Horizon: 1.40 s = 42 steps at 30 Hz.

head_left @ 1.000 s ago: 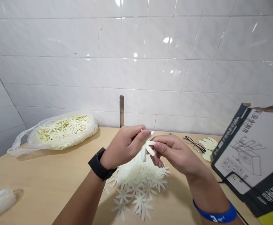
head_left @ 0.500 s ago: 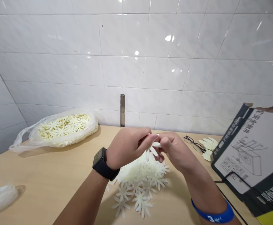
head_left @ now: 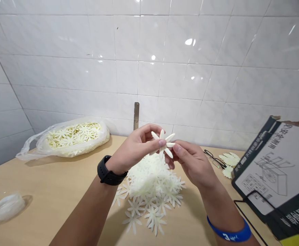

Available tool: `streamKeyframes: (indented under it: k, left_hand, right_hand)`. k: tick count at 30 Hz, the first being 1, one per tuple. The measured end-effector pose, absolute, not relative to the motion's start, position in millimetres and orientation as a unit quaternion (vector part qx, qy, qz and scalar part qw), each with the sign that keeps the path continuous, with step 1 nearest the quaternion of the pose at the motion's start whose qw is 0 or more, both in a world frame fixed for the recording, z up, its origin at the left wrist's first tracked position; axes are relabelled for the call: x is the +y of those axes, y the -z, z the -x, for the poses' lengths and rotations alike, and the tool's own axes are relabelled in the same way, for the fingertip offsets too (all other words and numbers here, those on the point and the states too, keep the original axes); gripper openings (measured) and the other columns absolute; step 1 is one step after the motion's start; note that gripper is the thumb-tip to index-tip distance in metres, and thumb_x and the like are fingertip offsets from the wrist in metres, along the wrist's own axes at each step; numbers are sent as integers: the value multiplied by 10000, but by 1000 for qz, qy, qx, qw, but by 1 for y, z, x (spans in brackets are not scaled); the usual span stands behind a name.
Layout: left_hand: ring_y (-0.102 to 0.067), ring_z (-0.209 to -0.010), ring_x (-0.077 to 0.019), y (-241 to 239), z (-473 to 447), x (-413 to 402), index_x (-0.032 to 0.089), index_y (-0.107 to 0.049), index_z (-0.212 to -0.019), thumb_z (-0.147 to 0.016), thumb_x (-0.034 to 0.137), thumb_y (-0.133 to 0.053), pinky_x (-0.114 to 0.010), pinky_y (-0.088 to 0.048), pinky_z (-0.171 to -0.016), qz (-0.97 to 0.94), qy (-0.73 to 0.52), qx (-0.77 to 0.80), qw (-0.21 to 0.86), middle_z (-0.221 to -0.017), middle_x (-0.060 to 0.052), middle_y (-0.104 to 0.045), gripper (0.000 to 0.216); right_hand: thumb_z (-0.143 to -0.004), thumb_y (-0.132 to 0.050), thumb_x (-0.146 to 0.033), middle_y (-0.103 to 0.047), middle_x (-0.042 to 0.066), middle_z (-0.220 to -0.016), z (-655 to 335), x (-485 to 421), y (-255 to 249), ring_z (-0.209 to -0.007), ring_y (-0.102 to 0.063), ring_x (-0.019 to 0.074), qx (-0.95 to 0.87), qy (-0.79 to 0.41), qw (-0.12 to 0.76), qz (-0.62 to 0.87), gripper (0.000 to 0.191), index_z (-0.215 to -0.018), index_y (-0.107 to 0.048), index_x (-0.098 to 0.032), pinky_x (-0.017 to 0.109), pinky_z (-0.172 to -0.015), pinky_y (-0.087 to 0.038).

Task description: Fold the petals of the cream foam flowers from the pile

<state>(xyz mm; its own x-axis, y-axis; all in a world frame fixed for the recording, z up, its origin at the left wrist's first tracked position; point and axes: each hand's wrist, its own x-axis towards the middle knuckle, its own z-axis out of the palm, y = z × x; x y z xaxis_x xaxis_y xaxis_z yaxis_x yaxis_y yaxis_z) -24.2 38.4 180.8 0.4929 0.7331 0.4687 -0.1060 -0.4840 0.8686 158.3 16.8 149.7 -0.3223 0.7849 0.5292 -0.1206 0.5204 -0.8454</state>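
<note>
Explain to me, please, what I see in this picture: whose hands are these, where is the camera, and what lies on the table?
The camera sits on a person's head and looks down at their own two bare hands. The left hand, with a black wristwatch, and the right hand, with a blue wristband, together pinch one cream-white flower-shaped cutout. Below them, on the light wooden table, lies a pile of the same cutouts. A clear plastic bag of more cutouts rests at the back left; black-framed eyeglasses lie right.

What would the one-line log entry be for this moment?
left hand: pinching flower cutout | right hand: pinching same cutout | below: cutout pile on table | far left: bag of cutouts
</note>
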Motion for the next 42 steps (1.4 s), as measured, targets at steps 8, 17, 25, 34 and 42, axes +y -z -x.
streamKeyframes:
  k: [8, 17, 25, 34, 42]
  left_hand:
    - [-532, -634, -74, -177, 20, 36, 144, -611, -753, -860, 253, -632, -200, -455, -593, -685, -454, 178, 541, -684, 13, -563, 153]
    - [-577, -627, -87, -177, 15, 28, 141, -581, -787, -857, 249, -632, -163, -468, -514, -682, -401, 149, 593, -666, -4, -589, 138]
    - [-622, -624, -93, -184, 10, 14, 163, -477, -769, -909, 214, -536, -199, -533, -575, -713, -420, 197, 526, -659, 25, -591, 161]
    - [-534, -657, -68, -191, 27, 19, 157, -571, -757, -862, 164, -555, -151, -424, -566, -820, -400, 270, 306, -715, 34, -582, 106]
    - [-543, -660, -88, -189, 31, 26, 146, -590, -795, -920, 275, -516, -193, -461, -608, -790, -395, 259, 390, -720, 12, -584, 194]
  right_hand:
    - [-960, -480, -415, -584, 24, -617, -160, 18, -145, -551, -498, 140, -693, -468, 509, 203, 336, -794, -642, -170, 286, -539, -409]
    - [-967, -468, -418, -401, -41, -501, -165, 16, -144, -497, -375, 114, -732, -404, 496, 235, 379, -712, -599, -170, 267, -508, -321]
    - [-1000, -401, -325, -445, -20, -590, -160, 2, -154, -534, -415, 108, -809, -222, 489, 241, 375, -680, -541, -189, 243, -502, -321]
    - [-922, -462, -547, -421, -19, -570, -168, 9, -157, -538, -383, 120, -773, -203, 491, 348, 473, -632, -519, -177, 264, -502, -297]
    - [-988, -411, -349, -539, -1, -674, -167, 1, -161, -617, -463, 125, -801, -246, 477, 268, 330, -759, -583, -186, 253, -569, -370]
